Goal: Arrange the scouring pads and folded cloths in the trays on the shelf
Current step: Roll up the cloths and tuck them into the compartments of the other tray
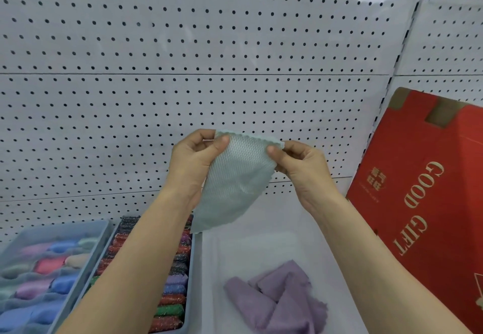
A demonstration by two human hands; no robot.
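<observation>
L hand (194, 162) & R hand (300, 167) each pinch a top corner of green cloth (235, 184), held up over white tray (324, 231) w/ purple cloth (277, 299).

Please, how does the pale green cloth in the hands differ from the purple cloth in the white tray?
Colour: the green cloth is pale green; the purple cloth is lilac.
Place: the left hand and right hand pinch the green cloth's top corners in the air; the purple cloth lies in the white tray.
Shape: the green cloth hangs spread out; the purple cloth is rumpled in folds.
Both have wavy edges.
</observation>
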